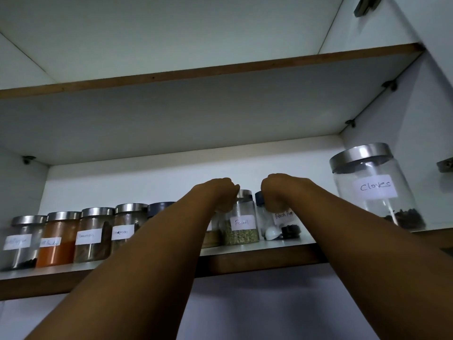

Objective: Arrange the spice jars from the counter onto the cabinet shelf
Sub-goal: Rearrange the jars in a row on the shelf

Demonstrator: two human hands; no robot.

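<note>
Gripping shelf jars w/ both hands (pixel 221 195)

Glass jars w/ metal lids upright in a row on shelf (pixel 245 249): fennel jar (pixel 241 220) mid-row, orange-powder jar (pixel 57 239) far left of it, big cloves jar (pixel 375 190) right.

our left arm (pixel 147 241) covers most of the dark-lidded jar (pixel 159 208) and all but a sliver of the jar beside the fennel jar (pixel 241 218), while the fingers of our left hand (pixel 218 192) and right hand (pixel 277 190) curl away from us, so we cannot tell what they grip. the right hand hides the top of the black pepper jar (pixel 282 222), cutting off its label's end. the labels on the four leftmost jars (pixel 17 241) are too blurred to read.
</note>
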